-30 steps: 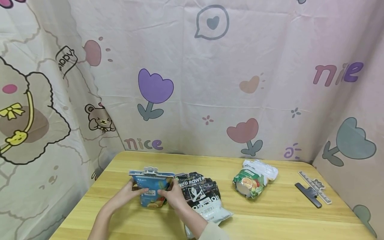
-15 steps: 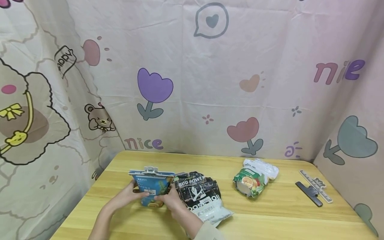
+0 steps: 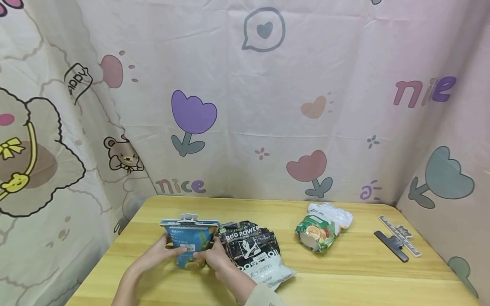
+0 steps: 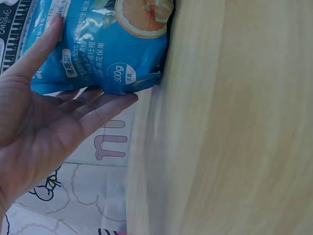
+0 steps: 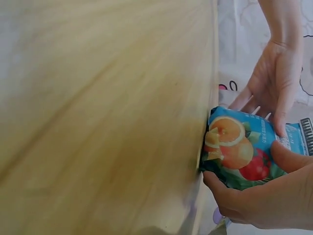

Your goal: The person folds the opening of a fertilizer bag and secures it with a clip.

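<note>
A blue plastic pouch with printed fruit (image 3: 193, 241) is positioned in the lower left of the head view, upright, its mouth toward the top of the frame. The face shown there carries pale lettering, a small white label and an orange print near the base. The left-wrist view shows a "500g" mark in a circle on this face; the right-wrist view shows oranges and a red tomato on the other. The film is glossy, with light creases near the bottom. A long flat clip with a piano-key pattern (image 3: 189, 222) spans the top edge.

The left hand (image 3: 161, 250) pinches the pouch's left side, thumb on the label face, fingers behind. The right hand (image 3: 217, 256) pinches the opposite side likewise. Contact between pouch base and pale wood-grain table (image 3: 325, 278) cannot be confirmed.

Just right of the right hand lies a black-and-white plastic bag marked "BUD POWER" (image 3: 249, 248).
</note>
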Motion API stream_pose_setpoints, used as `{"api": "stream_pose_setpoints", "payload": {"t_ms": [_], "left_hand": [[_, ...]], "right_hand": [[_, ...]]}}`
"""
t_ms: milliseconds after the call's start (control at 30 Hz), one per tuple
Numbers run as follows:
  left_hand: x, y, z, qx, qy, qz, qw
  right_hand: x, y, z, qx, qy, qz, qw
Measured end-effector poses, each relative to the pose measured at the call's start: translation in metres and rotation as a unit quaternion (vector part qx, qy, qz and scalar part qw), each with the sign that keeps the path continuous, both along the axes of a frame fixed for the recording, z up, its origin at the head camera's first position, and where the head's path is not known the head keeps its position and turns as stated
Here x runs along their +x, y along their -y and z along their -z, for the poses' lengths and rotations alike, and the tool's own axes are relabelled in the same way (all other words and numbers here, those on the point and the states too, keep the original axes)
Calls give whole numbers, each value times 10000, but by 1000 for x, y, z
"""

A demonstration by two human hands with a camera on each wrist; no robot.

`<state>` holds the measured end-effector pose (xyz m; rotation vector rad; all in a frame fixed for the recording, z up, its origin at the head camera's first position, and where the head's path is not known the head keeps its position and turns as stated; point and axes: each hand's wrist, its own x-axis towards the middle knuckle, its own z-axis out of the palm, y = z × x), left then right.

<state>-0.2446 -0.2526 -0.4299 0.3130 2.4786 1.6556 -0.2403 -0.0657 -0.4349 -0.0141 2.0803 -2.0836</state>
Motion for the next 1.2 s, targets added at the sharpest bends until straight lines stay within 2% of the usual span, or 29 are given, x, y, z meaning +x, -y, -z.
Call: {"api": "stream_pose_setpoints", "payload": {"t_ms": [100,267,400,567,700,900,1033,1200], "left_hand": [[2,1,0,-30,82,-101,9999],[1,4,1,276,378,-92,9989],[3,5,0,305,592,-344,9972],[5,3,-4,170,859,-677,9939],[4,1,-6,157,1007,-690,9924],[6,-2,-5,-7,846,-683,9941],[7,-2,-3,32,674,-568,9961],[7,1,1,-151,556,-443,9974]], "right_hand": [[0,2,0,3,22,-10,10000],[0,4,-1,120,-162,-120,9997],[-1,6,-2,305,-298,-210,9989],[1,11,-1,406,-48,-270,9988],[1,15,-1,479,116,-349,9982],[0,19,-4,265,346,-444,9981],[0,21,-4,102,434,-454,9980],[-2,23,-2,-6,505,-506,9974]]}}
